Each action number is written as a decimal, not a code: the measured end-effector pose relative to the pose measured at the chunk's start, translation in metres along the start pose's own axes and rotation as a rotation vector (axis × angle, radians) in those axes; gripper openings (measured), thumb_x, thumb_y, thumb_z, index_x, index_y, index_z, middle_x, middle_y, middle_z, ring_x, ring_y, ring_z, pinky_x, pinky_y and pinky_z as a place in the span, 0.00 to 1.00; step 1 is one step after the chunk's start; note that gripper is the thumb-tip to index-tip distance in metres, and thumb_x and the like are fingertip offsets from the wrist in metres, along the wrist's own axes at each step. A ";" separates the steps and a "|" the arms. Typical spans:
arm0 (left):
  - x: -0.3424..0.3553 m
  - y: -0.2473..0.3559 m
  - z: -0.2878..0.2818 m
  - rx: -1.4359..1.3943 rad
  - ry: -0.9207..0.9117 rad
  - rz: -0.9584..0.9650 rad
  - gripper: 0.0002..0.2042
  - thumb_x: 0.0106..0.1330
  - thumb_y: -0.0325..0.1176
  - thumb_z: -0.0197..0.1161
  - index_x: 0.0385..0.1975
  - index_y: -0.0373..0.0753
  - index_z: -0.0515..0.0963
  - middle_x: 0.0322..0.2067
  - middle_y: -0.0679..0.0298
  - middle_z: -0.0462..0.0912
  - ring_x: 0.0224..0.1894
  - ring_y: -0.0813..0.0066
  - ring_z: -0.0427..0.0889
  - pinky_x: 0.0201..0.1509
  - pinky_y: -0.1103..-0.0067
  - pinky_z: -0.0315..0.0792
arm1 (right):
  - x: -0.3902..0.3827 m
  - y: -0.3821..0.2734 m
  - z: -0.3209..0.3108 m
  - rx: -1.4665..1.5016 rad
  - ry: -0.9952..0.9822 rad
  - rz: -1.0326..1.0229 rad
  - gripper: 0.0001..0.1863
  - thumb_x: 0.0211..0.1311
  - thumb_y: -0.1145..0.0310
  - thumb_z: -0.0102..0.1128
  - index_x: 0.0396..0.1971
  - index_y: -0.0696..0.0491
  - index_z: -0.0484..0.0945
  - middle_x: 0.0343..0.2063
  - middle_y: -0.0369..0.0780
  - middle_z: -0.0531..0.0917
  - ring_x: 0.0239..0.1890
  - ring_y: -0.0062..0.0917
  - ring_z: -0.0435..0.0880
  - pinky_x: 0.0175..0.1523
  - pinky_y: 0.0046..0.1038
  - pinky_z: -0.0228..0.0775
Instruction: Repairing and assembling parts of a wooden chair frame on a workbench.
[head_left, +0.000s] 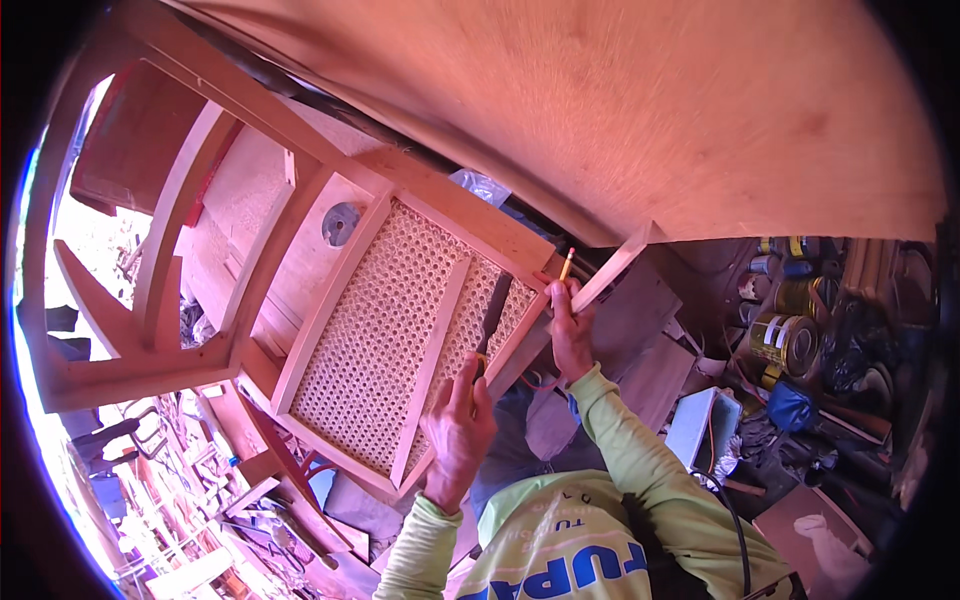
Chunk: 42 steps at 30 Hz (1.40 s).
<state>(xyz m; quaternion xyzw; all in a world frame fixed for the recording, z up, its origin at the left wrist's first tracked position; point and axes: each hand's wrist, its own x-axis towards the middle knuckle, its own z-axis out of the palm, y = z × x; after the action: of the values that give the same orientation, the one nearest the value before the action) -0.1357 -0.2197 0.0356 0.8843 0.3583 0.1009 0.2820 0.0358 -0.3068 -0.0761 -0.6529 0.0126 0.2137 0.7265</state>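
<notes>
In front of me lies a wooden chair frame (330, 270) with a woven cane panel (350, 340) set into it. A loose-looking wooden strip (432, 370) lies across the cane. My left hand (460, 430) is closed round the handle of a dark flat-bladed tool (495, 305), whose blade reaches over the panel's right side. At the frame's right corner, my right hand (572, 335) is closed, with a yellow pencil (567, 264) upright between its fingers. A short wooden piece (618, 268) slants up beside that hand; whether the hand grips it, I cannot tell.
A large plywood sheet (640, 100) overhangs the far side. Cans (783, 340), a light-blue container (702, 425) and a blue bundle (792, 408) crowd the right. Wood scraps (220, 500) litter the lower left. A grey disc (341, 224) lies behind the panel.
</notes>
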 end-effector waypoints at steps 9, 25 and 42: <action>0.000 -0.006 0.003 -0.767 -0.100 -0.410 0.16 0.81 0.33 0.63 0.64 0.39 0.81 0.28 0.66 0.83 0.17 0.85 0.70 0.20 0.83 0.63 | 0.008 0.016 -0.003 0.019 0.008 -0.045 0.15 0.86 0.58 0.54 0.40 0.53 0.79 0.37 0.29 0.78 0.42 0.15 0.74 0.50 0.24 0.71; -0.005 -0.017 -0.017 -0.166 -0.006 0.072 0.20 0.71 0.27 0.69 0.63 0.41 0.84 0.42 0.47 0.91 0.39 0.49 0.93 0.42 0.64 0.85 | 0.015 0.031 -0.005 0.048 -0.036 -0.051 0.13 0.85 0.59 0.56 0.42 0.52 0.82 0.39 0.30 0.80 0.43 0.14 0.77 0.53 0.25 0.77; 0.004 -0.002 0.007 0.037 0.137 0.166 0.18 0.71 0.29 0.69 0.60 0.45 0.85 0.24 0.59 0.81 0.22 0.57 0.83 0.25 0.62 0.77 | 0.008 0.020 0.002 0.065 0.007 -0.062 0.14 0.86 0.60 0.54 0.43 0.54 0.81 0.37 0.29 0.77 0.42 0.12 0.74 0.50 0.20 0.71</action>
<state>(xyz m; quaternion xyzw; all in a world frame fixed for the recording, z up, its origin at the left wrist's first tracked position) -0.1316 -0.2183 0.0287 0.9070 0.3040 0.1774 0.2310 0.0362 -0.3010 -0.0976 -0.6299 0.0020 0.1885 0.7535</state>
